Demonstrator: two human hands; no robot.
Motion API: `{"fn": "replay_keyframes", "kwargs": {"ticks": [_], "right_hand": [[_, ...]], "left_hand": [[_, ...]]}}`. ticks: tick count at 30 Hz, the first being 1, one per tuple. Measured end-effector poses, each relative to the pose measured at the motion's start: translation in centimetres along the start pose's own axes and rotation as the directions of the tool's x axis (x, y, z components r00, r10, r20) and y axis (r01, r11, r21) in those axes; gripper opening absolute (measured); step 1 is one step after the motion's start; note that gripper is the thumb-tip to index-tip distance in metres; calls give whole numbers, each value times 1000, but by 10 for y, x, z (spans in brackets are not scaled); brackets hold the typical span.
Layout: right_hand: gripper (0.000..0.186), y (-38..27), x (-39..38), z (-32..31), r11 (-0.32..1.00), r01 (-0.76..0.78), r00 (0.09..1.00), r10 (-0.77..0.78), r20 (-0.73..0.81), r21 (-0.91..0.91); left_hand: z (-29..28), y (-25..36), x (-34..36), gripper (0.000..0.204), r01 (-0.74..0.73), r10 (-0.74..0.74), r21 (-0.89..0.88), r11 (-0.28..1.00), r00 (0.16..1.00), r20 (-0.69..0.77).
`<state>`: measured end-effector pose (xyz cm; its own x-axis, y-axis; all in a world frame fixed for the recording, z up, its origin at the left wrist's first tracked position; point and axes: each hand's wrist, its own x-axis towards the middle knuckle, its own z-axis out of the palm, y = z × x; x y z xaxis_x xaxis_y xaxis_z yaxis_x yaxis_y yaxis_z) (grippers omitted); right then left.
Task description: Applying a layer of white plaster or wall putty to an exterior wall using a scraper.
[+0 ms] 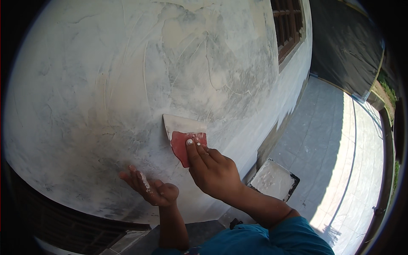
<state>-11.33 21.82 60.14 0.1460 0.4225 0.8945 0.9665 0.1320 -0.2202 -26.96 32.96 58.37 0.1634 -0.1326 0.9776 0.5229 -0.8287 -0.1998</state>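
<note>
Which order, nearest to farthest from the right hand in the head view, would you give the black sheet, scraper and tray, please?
1. Scraper: held in the right hand.
2. Tray: to its right.
3. Black sheet: far upper right.

House exterior: patchy wall, window, sunlit floor

Wall blocks ahead; open air above tray.

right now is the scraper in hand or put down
In hand: the right hand grips the scraper, fingertips pressed on its red part, pale blade toward the wall.
</note>
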Motion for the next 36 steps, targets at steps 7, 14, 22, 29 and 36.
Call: {"fn": "replay_keyframes", "kwargs": {"ticks": [7, 14, 22, 29, 36], "right_hand": [[40, 74, 79, -60, 943, -308, 918, 260, -299, -124], [47, 35, 77, 22, 906, 70, 984, -133, -123, -416], [55, 40, 8, -31, 996, -60, 992, 66, -105, 62], [47, 104, 18, 29, 968, -180, 964, 138, -228, -177], [47, 7, -61, 33, 998, -45, 999, 46, -29, 39]], "left_hand": [[5, 3, 1, 48, -13, 13, 25, 1000, 1000, 21], [3, 4, -4, 49, 15, -18, 49, 999, 999, 45], [3, -4, -1, 56, -1, 1, -16, 1000, 1000, -3], [9, 5, -3, 54, -3, 3, -4, 1000, 1000, 31], [6, 0, 0, 55, -20, 21, -36, 999, 1000, 4]]}}
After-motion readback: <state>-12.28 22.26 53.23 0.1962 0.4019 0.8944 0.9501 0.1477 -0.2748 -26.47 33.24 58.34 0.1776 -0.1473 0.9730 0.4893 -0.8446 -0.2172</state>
